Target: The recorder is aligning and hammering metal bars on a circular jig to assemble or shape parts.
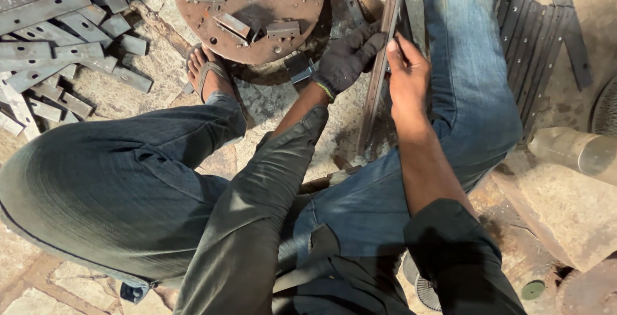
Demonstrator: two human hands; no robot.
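Hands, left (347,58) gloved, right (406,74) bare, grip long flat steel bar (379,77).

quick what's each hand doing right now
Left hand, gloved: closed around the long metal strip.
Right hand, bare: fingers pinching the same strip.

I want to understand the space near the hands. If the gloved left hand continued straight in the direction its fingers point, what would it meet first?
The left hand points up and right, and its fingers already wrap the long metal strip, so it meets that strip at once. The jeans-clad leg lies behind, though depth is unclear.
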